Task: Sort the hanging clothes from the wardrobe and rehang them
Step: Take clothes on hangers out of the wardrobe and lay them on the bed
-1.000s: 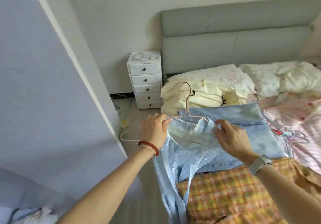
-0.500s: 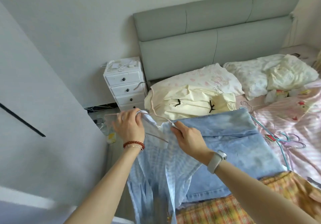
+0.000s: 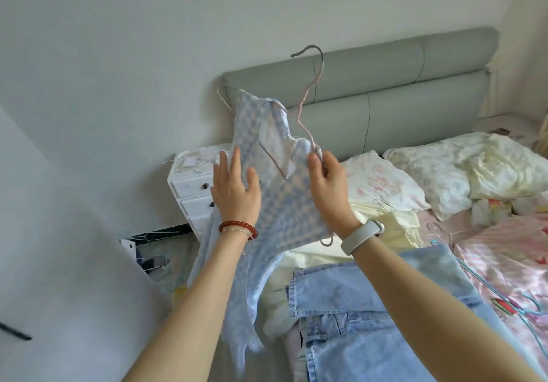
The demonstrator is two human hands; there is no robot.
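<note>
Checked blue cotton shirt (image 3: 268,203) on thin pink wire hanger (image 3: 308,91); right hand (image 3: 327,186) pinches hanger, left hand (image 3: 234,189) flat, fingers straight

View: one head-worn wide-angle camera, no second view to share anything with.
Position: standing at the bed's (image 3: 504,263) near-left corner, above it.
Facing: forward and slightly down, toward the grey headboard (image 3: 370,91) and the white drawer unit (image 3: 189,186).
Nearness: forearms rise from the bottom edge; both hands are raised mid-frame, close up.
Edges: wide lens bends the wall lines.
</note>
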